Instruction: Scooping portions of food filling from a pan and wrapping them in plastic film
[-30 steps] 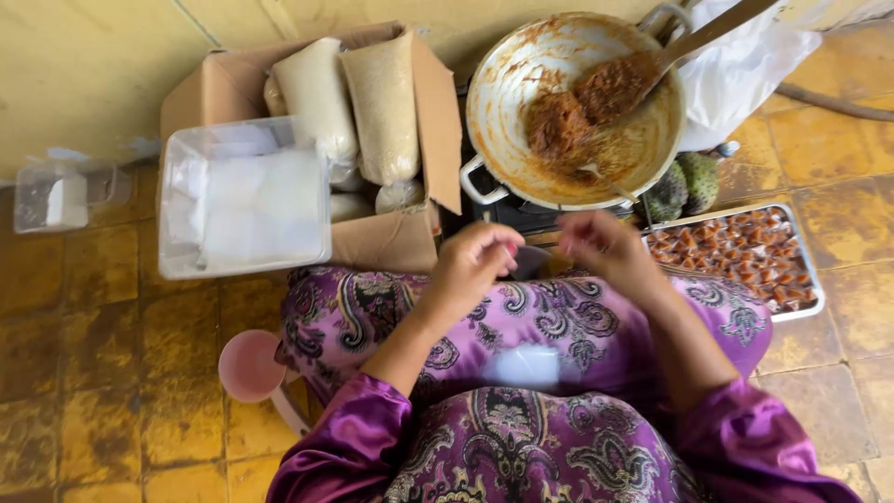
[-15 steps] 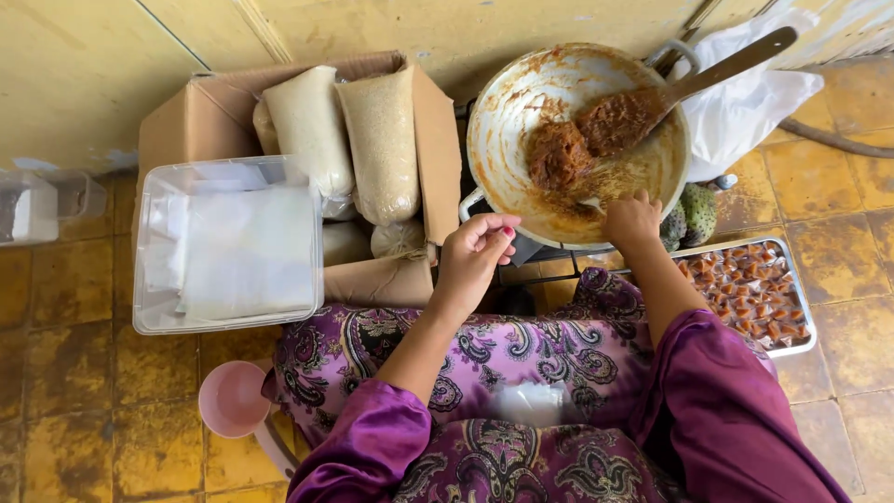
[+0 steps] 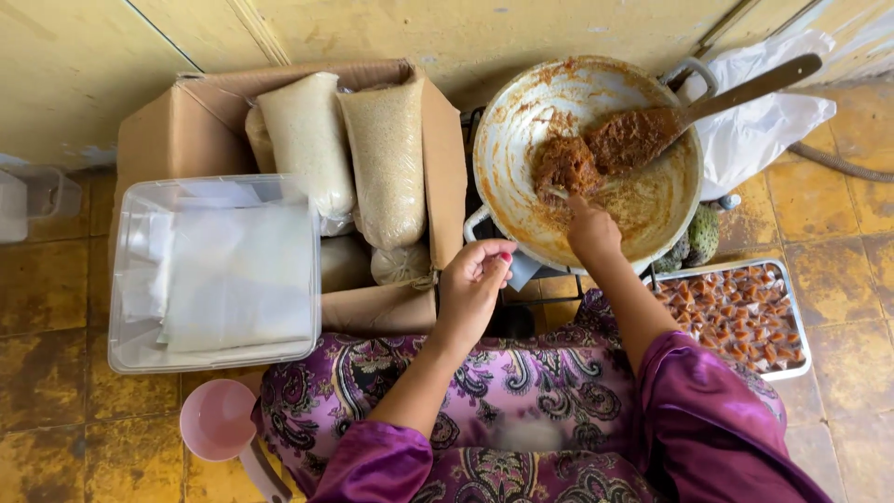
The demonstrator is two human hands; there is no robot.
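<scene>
A large pale wok (image 3: 521, 214) holds a lump of brown paste (image 3: 566, 168) and a wooden spatula (image 3: 745, 88) that rests in a second lump. My right hand (image 3: 592, 233) reaches over the near rim into the wok. It pinches a small pale utensil (image 3: 556, 194) whose tip touches the paste. My left hand (image 3: 475, 279) hovers in front of the wok over my lap, fingers curled on a small clear wrapper (image 3: 522, 269).
A clear plastic tub of wrapper sheets (image 3: 214, 275) lies at the left on a cardboard box (image 3: 168, 121) with bags of grain (image 3: 386, 158). At the right a metal tray (image 3: 799, 359) holds several wrapped brown sweets. A pink scoop (image 3: 219, 421) lies on the tiled floor.
My right hand went from in front of my lap up over the rim into the wok and now touches the paste. My left hand stayed near the wok's near edge.
</scene>
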